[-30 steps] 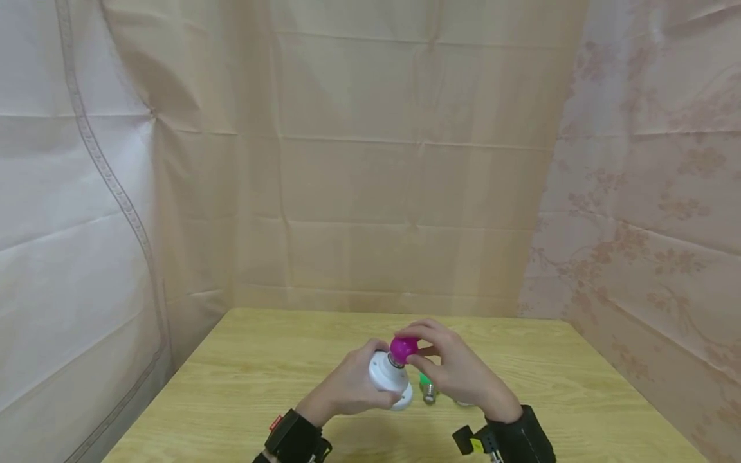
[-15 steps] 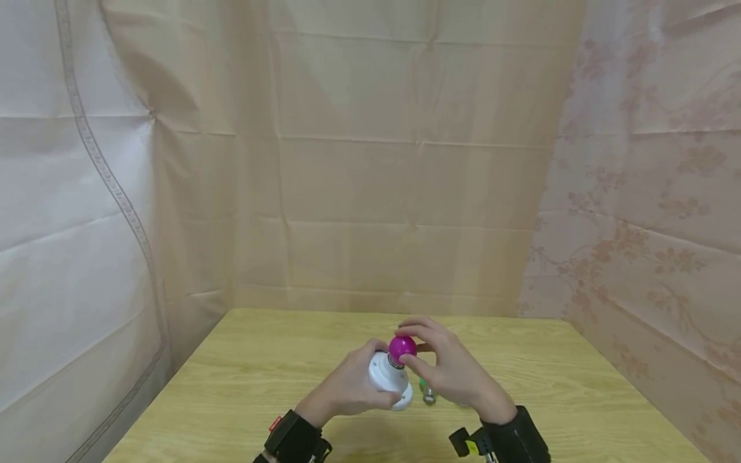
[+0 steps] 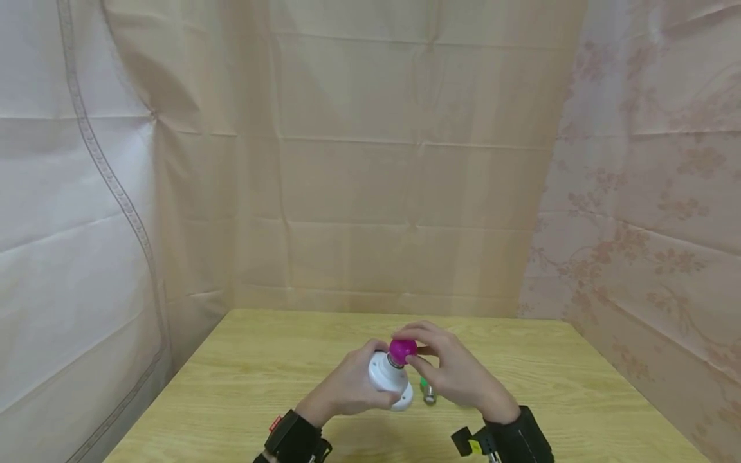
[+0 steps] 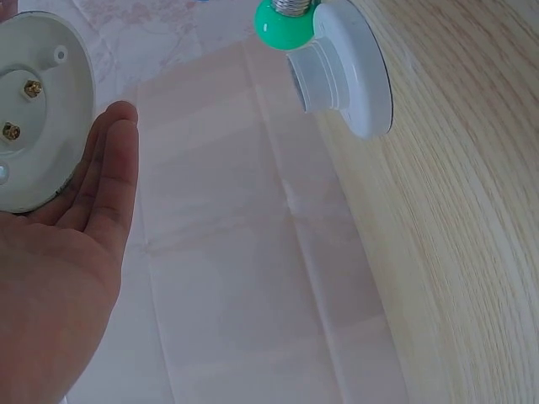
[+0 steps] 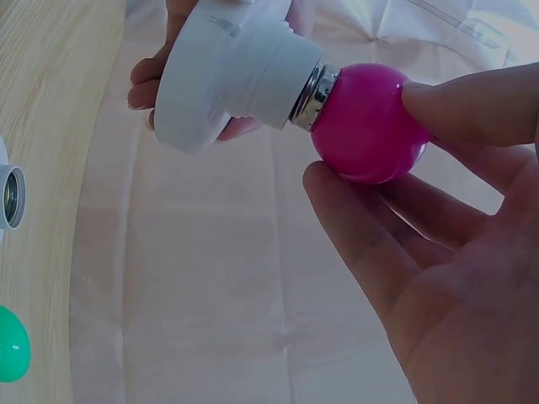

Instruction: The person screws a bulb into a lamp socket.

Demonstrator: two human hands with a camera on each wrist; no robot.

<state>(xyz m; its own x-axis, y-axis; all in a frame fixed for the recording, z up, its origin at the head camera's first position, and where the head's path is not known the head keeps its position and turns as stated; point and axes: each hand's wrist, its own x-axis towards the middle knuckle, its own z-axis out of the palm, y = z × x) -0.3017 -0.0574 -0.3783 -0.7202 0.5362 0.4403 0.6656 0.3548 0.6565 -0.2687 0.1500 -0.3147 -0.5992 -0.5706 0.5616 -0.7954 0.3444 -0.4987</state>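
Note:
My left hand [image 3: 356,382] grips a white lamp holder [image 3: 384,372] by its round base, above the table. Brass screws show on the underside of that lamp holder [image 4: 42,160] in the left wrist view. A magenta light bulb [image 5: 369,122] sits with its metal screw cap partly inside the socket mouth, a band of threads still visible. Thumb and fingers of my right hand [image 3: 457,368] pinch the bulb's round glass. On the table lie a green bulb [image 3: 428,391] and a second white lamp holder [image 4: 358,67], close together below the hands.
The light wood table [image 3: 278,347] reaches back to a beige cloth hanging [image 3: 370,193]. A pale cloth [image 3: 75,257] hangs on the left and a floral one [image 3: 648,244] on the right. Black camera straps [image 3: 521,434] circle both wrists.
My right hand shifts slightly left, then a little back, its fingers changing position around the magenta bulb as the bulb moves slightly. My left hand and the lamp holder stay in place.

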